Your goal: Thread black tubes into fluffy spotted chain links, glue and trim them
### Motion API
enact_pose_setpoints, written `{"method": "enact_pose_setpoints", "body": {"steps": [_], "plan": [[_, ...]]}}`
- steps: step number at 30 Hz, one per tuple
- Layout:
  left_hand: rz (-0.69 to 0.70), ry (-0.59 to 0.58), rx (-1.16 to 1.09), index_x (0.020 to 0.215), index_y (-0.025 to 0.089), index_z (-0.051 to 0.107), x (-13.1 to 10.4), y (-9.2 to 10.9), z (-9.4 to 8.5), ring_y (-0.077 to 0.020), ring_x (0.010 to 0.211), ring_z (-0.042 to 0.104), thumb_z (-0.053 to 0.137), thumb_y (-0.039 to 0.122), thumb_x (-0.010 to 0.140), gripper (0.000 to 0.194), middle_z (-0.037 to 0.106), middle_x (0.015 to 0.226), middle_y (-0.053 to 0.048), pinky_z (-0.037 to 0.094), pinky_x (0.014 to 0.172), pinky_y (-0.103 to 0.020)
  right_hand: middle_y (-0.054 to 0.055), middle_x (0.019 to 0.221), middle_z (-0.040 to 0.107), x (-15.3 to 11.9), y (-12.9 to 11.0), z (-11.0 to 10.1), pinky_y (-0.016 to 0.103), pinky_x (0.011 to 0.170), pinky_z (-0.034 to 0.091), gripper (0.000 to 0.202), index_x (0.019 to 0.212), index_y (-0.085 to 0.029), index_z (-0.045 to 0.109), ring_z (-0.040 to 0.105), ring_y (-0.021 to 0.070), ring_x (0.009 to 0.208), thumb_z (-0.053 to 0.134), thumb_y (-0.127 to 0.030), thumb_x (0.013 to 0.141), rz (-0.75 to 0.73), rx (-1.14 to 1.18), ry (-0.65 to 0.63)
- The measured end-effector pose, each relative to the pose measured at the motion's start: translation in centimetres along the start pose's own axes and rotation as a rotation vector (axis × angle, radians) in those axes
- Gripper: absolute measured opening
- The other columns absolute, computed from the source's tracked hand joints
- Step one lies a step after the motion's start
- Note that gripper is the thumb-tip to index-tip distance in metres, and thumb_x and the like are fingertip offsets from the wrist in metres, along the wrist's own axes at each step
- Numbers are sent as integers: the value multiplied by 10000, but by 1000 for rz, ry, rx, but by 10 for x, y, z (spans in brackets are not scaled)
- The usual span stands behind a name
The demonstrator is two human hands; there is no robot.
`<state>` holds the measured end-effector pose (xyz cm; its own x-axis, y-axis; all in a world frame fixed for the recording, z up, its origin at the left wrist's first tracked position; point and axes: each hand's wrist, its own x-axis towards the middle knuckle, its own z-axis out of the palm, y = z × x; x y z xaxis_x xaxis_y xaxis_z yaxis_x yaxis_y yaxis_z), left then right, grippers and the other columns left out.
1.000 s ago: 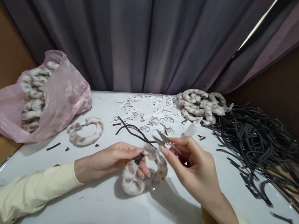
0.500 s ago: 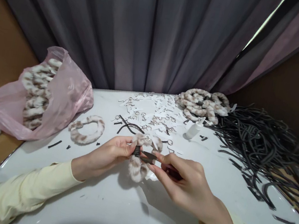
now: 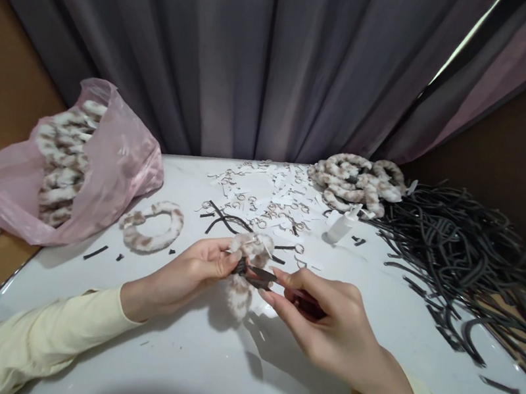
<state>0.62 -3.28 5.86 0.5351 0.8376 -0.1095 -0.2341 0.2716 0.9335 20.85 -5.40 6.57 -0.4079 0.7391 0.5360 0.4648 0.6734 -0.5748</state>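
My left hand [image 3: 204, 268] pinches a fluffy white-and-brown ring [image 3: 240, 296] at its dark wrapped section, above the middle of the table. My right hand [image 3: 319, 312] holds small dark scissors [image 3: 260, 276], whose blades point left and touch or nearly touch that dark section. Part of the ring is hidden behind my left fingers. Just behind the ring lie dark cord pieces [image 3: 227, 219]. Another fluffy ring [image 3: 150, 242] rests flat on the table to the left of my left hand.
A pink plastic bag [image 3: 120, 181] of fluffy rings stands at the left. Small metal rings with white tags [image 3: 274, 192] are scattered at the back. Toward the right are a white bottle [image 3: 342, 225], piled fluffy rings [image 3: 350, 177] and a heap of black cords [image 3: 466, 236].
The held fluffy ring has turned, so its upper part now sits further left and looks narrower. Both hands have stayed almost in place, with the scissors still at the dark section.
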Motion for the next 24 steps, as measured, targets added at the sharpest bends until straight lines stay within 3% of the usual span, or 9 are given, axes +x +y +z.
{"method": "enact_pose_setpoints", "body": {"steps": [5,14,24], "plan": [[3,18,40,1058,146,638,-2,4,4,-155,696,601,564,309,845,278,680,916,-89,437,700,-260,-66,514,335,0,1,0,181,412,258,259,623,-184,406,266,57,441,570,-183,824,-3,6,-7],[6,84,86,1036,131,644,-5,7,8,-191,800,602,565,321,842,282,676,948,-104,437,744,-275,-66,495,332,1,1,2,186,396,231,268,614,-187,396,261,59,436,563,-199,822,31,2,-8],[19,118,96,971,137,657,-4,6,9,-171,776,607,585,325,828,247,688,943,-89,434,714,-244,-72,496,309,1,2,4,189,398,232,263,619,-185,405,258,58,428,567,-214,825,52,25,-13]]}}
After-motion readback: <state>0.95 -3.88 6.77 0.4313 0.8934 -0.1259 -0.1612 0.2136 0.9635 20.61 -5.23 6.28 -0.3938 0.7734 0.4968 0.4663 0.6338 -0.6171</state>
